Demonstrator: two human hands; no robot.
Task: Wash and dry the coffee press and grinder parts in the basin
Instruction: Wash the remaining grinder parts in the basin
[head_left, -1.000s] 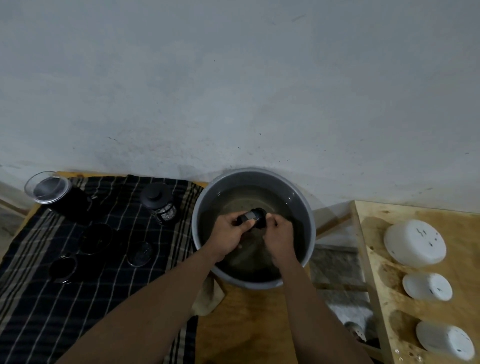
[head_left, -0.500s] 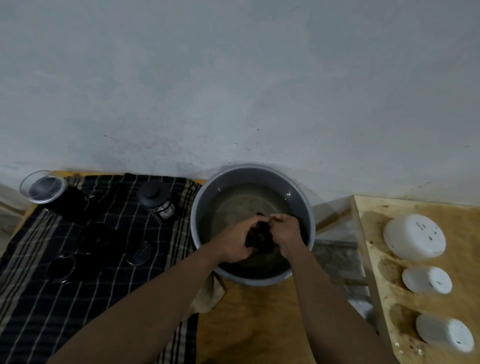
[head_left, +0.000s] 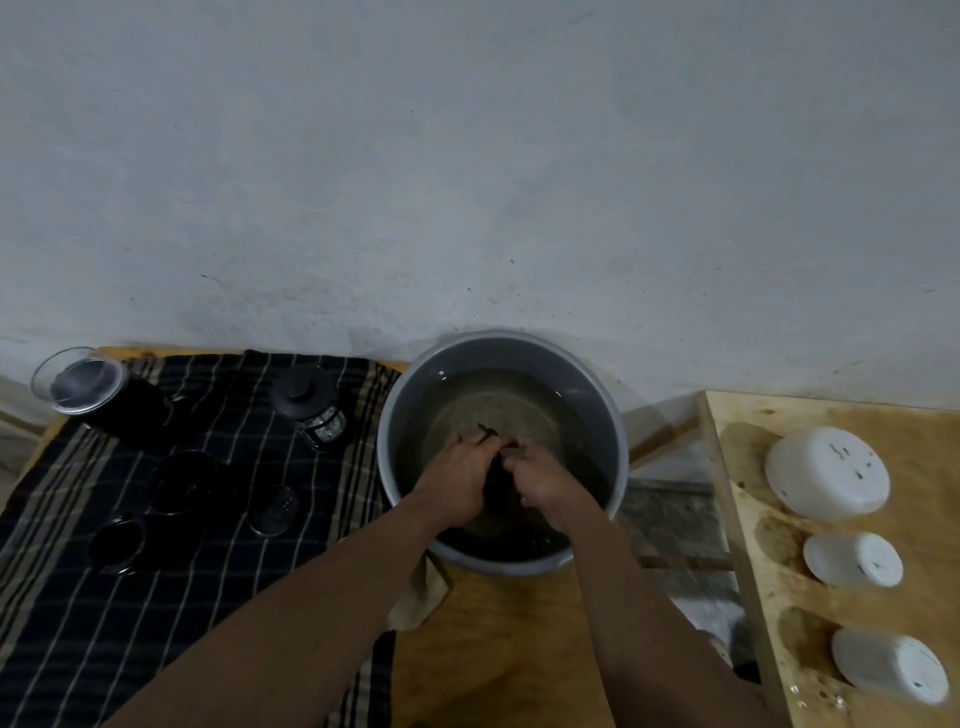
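Dark part (head_left: 497, 486) between both hands (head_left: 460, 483)

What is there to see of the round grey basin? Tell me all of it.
The round grey basin is a deep, smooth-walled tub, plastic by its look, with a paler rim. It stands upright on the wooden tabletop close to the grey wall, its left side by the dark striped cloth. Brownish water fills it partway. The left-hand grip and right-hand grip hold a small dark part in it. A beige rag pokes out beneath its near edge.
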